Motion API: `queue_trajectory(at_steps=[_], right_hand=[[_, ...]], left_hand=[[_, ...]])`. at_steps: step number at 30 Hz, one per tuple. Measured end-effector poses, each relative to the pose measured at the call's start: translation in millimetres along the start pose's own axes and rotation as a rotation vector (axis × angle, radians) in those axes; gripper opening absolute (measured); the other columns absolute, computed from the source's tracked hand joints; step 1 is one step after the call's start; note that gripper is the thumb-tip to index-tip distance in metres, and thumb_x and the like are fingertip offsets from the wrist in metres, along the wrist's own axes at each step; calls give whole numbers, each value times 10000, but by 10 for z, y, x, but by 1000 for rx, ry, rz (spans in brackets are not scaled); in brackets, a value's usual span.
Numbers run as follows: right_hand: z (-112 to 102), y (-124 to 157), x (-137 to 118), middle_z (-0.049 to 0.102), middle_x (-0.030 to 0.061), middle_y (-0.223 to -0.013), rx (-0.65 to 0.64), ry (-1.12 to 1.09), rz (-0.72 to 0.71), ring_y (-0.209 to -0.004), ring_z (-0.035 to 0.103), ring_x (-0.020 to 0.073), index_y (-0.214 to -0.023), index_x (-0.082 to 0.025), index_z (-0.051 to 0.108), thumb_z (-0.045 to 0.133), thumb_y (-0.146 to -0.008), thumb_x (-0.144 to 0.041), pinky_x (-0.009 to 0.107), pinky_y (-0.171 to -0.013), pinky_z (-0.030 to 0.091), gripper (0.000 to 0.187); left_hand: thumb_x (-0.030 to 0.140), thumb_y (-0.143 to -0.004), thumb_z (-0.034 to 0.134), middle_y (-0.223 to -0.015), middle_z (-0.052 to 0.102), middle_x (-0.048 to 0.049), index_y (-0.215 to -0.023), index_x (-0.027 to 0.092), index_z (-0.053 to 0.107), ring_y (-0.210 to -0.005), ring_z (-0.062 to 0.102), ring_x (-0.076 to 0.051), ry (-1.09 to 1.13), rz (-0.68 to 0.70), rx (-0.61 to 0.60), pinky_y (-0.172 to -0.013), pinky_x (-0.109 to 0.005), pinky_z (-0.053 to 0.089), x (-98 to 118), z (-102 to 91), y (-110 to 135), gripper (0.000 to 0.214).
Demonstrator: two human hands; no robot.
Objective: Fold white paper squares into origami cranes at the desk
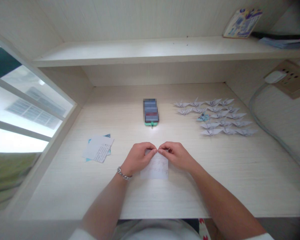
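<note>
A white square sheet of paper [155,169] with faint reddish writing lies on the desk in front of me. At its far edge my left hand [142,155] pinches the paper between thumb and index finger. My right hand [174,154] pinches the same edge, its fingertips almost touching those of the left. Beyond the hands, a phone [151,110] with a blurred screen lies flat, a green piece at its near end. Folded paper cranes [225,123] stand in rows to the right, nearly all white. One crane [203,117] is blue patterned.
A small stack of paper sheets [98,148], some blue, lies at left. A shelf [140,50] spans above the desk [115,110], holding a colourful box [242,23]. A grey cable [267,128] runs from a wall socket [293,78] down the right side. A window is at left.
</note>
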State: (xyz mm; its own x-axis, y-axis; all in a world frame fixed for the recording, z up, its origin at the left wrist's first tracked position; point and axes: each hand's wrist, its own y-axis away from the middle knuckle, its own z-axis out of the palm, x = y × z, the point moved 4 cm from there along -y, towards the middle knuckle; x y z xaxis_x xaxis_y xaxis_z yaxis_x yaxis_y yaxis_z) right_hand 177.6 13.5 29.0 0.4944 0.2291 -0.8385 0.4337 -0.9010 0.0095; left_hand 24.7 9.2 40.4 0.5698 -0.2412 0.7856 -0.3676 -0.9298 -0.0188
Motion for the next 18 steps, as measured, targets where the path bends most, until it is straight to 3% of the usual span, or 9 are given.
queue_trajectory(at_steps=[8, 18], right_hand=[[-70, -10, 134, 637, 13, -709, 7, -57, 89, -633, 551, 131, -756, -173, 634, 510, -784, -261, 229, -575, 398, 155], [-34, -17, 69, 661, 27, -784, -18, 14, 43, -683, 574, 139, -806, -184, 653, 493, -775, -202, 234, -614, 414, 164]], left_hand=[[294, -800, 475, -808, 681, -23, -797, 186, 649, -747, 605, -147, -26, -52, 25, -677, -235, 445, -61, -105, 2, 205], [250, -783, 479, -769, 682, -20, -765, 182, 654, -705, 601, -139, -10, -45, -25, -646, -229, 435, -45, -42, 4, 189]])
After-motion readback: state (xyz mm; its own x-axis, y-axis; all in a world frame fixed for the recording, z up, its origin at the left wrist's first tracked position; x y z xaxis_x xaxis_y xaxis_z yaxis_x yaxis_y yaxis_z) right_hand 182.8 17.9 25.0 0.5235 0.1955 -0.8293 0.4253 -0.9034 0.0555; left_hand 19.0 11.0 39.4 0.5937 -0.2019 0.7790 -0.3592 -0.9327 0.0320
